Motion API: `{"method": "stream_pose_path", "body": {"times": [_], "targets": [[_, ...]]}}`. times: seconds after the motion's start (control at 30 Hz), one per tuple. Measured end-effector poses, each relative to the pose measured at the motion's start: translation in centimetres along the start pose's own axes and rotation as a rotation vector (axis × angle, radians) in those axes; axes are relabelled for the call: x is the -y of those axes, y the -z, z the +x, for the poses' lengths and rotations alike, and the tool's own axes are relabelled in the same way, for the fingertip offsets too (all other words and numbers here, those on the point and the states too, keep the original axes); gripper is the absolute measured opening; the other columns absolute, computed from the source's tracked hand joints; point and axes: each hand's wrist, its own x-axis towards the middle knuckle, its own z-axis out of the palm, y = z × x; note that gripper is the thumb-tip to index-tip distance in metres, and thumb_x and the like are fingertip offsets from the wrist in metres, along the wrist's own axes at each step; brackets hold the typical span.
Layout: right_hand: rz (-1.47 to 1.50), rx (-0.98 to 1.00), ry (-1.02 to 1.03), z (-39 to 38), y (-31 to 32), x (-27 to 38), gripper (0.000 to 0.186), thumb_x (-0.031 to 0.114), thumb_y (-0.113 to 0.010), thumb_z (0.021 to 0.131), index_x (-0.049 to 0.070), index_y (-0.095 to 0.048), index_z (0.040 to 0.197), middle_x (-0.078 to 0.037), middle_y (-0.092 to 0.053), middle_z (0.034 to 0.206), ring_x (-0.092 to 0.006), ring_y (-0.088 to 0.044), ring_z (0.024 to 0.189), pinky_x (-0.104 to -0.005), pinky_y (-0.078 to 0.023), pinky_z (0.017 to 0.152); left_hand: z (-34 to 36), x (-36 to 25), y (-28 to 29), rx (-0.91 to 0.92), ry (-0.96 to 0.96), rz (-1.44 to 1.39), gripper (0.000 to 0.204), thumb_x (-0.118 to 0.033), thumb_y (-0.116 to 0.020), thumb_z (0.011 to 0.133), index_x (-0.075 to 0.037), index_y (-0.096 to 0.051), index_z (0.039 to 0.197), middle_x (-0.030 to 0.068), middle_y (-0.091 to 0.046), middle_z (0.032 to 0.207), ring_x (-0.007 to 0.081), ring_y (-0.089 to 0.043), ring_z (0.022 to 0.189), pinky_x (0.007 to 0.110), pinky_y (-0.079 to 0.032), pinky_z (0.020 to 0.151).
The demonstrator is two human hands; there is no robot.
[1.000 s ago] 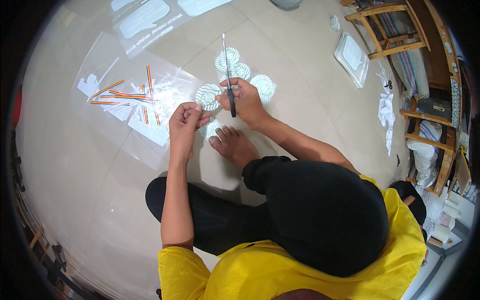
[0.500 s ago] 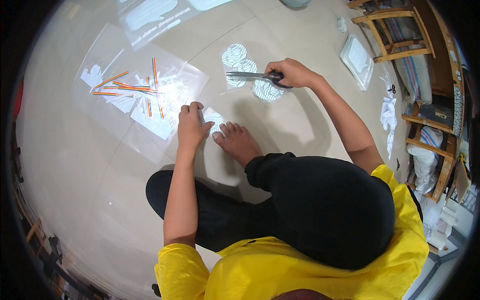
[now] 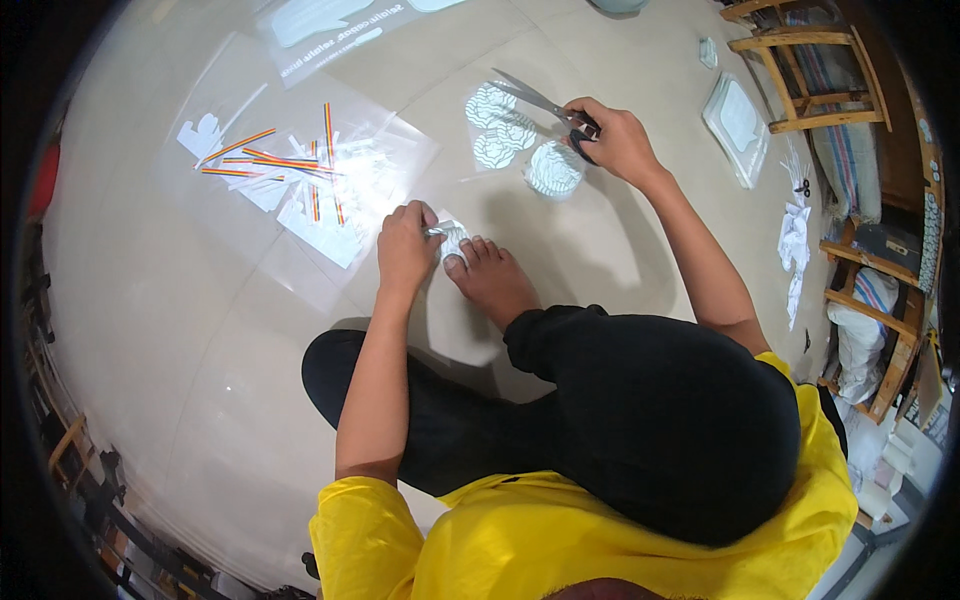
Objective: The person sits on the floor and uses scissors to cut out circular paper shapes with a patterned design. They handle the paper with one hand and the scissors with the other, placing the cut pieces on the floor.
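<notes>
My left hand (image 3: 408, 245) pinches a pale patterned paper piece (image 3: 452, 236) beside my bare foot (image 3: 492, 280). My right hand (image 3: 618, 145) is closed on the black handles of long scissors (image 3: 532, 95), whose blades point toward the upper left over several pale wavy-patterned cut-outs (image 3: 497, 137). A round patterned piece (image 3: 552, 170) lies just below the scissors. Left of my hands, clear plastic sheets (image 3: 405, 150) carry scattered white paper scraps (image 3: 200, 138) and striped red, yellow and dark strips (image 3: 280, 160).
Printed sheets (image 3: 350, 30) lie at the top. At the right are a stack of pale cards (image 3: 733, 130), crumpled paper (image 3: 795, 240) with small scissors (image 3: 805, 188), wooden stools (image 3: 800, 45) and white sacks (image 3: 860, 340). My bent knee (image 3: 680, 420) fills the lower middle.
My right hand has moved right and up with the scissors. The round piece formerly in my left hand is out of it; that hand now grips the piece by my foot.
</notes>
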Motion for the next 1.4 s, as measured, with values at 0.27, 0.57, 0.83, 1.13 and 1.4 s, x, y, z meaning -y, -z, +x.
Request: {"method": "stream_pose_path", "body": {"times": [0.27, 0.57, 0.83, 1.13, 1.4], "targets": [[0.628, 0.145, -0.051, 0.4, -6.0, 5.4, 0.044, 0.011, -0.087, 0.090, 0.001, -0.066, 0.126, -0.005, -0.077, 0.102, -0.0089, -0.071, 0.095, -0.0268, -0.058, 0.086, 2.4, -1.2, 7.0, 0.007, 0.390, -0.957, 0.044, -0.014, -0.087, 0.090, -0.002, -0.063, 0.126, 0.0034, -0.075, 0.107, 0.0102, -0.071, 0.095, 0.025, -0.057, 0.078], [1.290, 0.292, -0.152, 2.3, -11.0, 15.1, 0.046, 0.010, -0.084, 0.093, -0.002, -0.059, 0.130, -0.009, -0.077, 0.098, -0.0095, -0.072, 0.089, -0.0217, -0.055, 0.077, 2.9, -1.9, 9.1, -0.126, 0.430, -1.289, 0.034, -0.017, -0.080, 0.098, -0.004, -0.066, 0.127, 0.0025, -0.075, 0.112, 0.0092, -0.071, 0.093, 0.027, -0.061, 0.075], [1.281, 0.259, -0.097, 5.7, -12.6, 18.3, 0.043, 0.011, -0.082, 0.095, -0.003, -0.058, 0.128, -0.005, -0.075, 0.092, -0.0049, -0.067, 0.081, -0.0203, -0.050, 0.068, 3.1, -0.9, 11.2, -0.196, 0.433, -1.417, 0.032, -0.013, -0.072, 0.103, 0.000, -0.064, 0.131, 0.0075, -0.074, 0.119, 0.0180, -0.074, 0.105, 0.031, -0.064, 0.089], [1.196, 0.487, -0.250, 3.8, -14.3, 19.6, 0.038, 0.018, -0.084, 0.095, 0.002, -0.063, 0.122, -0.003, -0.071, 0.085, -0.0067, -0.064, 0.073, -0.0237, -0.053, 0.065, 3.4, 1.1, 12.7, -0.555, 0.444, -1.551, 0.030, -0.011, -0.071, 0.104, 0.004, -0.063, 0.129, 0.0100, -0.072, 0.119, 0.0253, -0.074, 0.111, 0.033, -0.063, 0.092], [1.150, 0.635, -0.222, 1.1, -14.5, 19.7, 0.032, 0.023, -0.079, 0.099, 0.004, -0.066, 0.122, 0.002, -0.065, 0.074, -0.0044, -0.060, 0.065, -0.0231, -0.050, 0.064, 3.7, 0.7, 13.0, -0.581, 0.462, -1.545, 0.032, -0.011, -0.072, 0.103, 0.005, -0.063, 0.128, 0.0106, -0.073, 0.119, 0.0261, -0.075, 0.111, 0.034, -0.063, 0.095]]}}
